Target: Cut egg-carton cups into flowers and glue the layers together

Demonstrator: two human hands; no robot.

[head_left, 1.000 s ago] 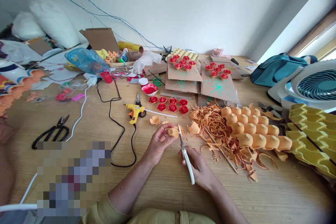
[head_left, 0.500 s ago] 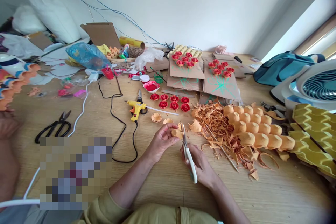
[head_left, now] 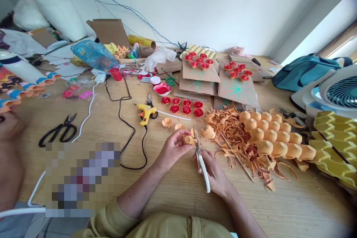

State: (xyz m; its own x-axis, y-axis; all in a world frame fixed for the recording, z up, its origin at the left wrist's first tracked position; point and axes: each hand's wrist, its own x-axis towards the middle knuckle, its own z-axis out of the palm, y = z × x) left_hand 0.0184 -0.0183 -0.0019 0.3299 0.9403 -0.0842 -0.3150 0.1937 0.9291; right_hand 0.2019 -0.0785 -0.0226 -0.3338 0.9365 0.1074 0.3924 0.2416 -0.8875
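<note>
Between the thumb and fingers of my left hand (head_left: 174,149) is a small orange egg-carton cup (head_left: 189,140). My right hand (head_left: 213,171) grips white-handled scissors (head_left: 204,173), whose blades point away from me and meet the cup's right side. Just beyond my hands, cut cups (head_left: 167,122) rest on the table, with a loose carton piece (head_left: 209,132) to the right. Several red paper-pulp roses (head_left: 186,110) sit in two rows farther off. Orange scraps (head_left: 230,128) are heaped right of the scissors, against an orange egg carton (head_left: 272,132).
A yellow glue gun (head_left: 146,114) with a black cord lies left of centre. Black-handled scissors (head_left: 60,130) lie farther left, near another person's arm (head_left: 11,167). Cardboard sheets (head_left: 237,91) bear more roses. Yellow egg trays (head_left: 331,145) and a fan (head_left: 334,89) stand at right. A stick (head_left: 237,156) crosses the scraps.
The view has shifted slightly. My hands keep nearly the same pose on the cup and scissors. At left, the other person's arm and the painted carton strip have moved.
</note>
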